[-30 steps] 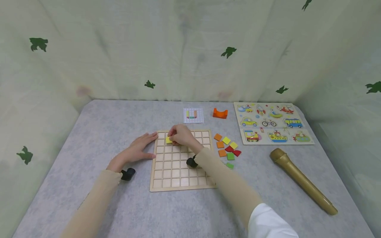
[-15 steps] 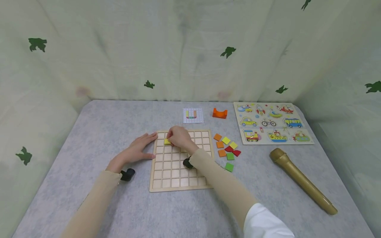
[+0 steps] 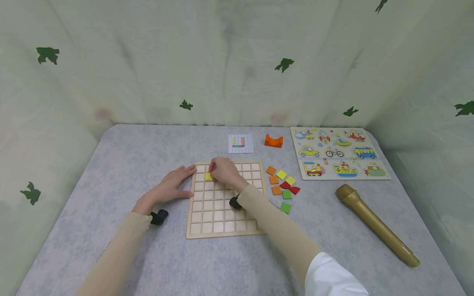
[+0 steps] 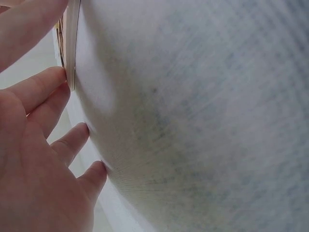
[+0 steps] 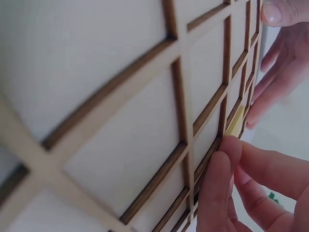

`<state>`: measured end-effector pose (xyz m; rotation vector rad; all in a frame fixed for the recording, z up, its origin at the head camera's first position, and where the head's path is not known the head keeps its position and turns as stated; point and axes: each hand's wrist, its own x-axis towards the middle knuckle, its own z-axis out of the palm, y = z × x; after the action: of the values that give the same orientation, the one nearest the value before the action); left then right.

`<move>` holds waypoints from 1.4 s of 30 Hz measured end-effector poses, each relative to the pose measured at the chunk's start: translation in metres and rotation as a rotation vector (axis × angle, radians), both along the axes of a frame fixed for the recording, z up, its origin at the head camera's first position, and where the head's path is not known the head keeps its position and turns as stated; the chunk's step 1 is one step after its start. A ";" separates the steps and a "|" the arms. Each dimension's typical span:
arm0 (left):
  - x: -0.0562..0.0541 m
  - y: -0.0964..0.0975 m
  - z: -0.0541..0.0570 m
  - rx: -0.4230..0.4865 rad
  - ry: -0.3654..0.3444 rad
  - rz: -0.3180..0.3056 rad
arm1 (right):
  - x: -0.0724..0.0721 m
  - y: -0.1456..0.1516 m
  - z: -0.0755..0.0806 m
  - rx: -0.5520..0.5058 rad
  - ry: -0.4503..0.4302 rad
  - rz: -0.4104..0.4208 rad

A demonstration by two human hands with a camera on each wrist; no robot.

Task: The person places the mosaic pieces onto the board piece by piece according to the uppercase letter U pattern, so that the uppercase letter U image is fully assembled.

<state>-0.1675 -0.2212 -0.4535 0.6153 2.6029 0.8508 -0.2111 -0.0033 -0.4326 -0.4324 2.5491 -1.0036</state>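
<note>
A wooden grid board (image 3: 207, 233) lies on the table. My right hand (image 3: 224, 169) is over its upper left part, with thumb and fingertips together on a yellow square tile (image 3: 209, 176). The tile lies at a cell in the second row, and the fingers hide its right side. In the right wrist view the yellow tile (image 5: 236, 122) shows just beyond my pinching fingertips. My left hand (image 3: 170, 185) is spread at the board's left edge, fingertips and thumb right at the frame. In the left wrist view its extended fingers (image 4: 43, 94) touch the board's edge and the table.
Right of the board lie loose orange tiles (image 3: 276, 190), yellow tiles (image 3: 281, 174), green tiles (image 3: 285, 207) and red curved pieces (image 3: 294, 190). Behind it are a pattern card (image 3: 240, 144) and an orange stand (image 3: 273, 141). A vehicle puzzle (image 3: 346, 160) and a gold microphone (image 3: 377, 226) lie at right.
My right hand has shifted slightly down, and the yellow tile has gone from the top rows down to lie flatter at a second-row cell. The left hand stays put.
</note>
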 end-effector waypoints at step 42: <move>0.002 0.002 0.006 -0.036 0.013 -0.048 | 0.005 0.222 -0.001 -0.111 -0.065 -0.152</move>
<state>-0.1655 -0.2189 -0.4477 0.6720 2.5985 0.7855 -0.2059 0.2188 -0.4333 -0.2337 2.5065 -1.1971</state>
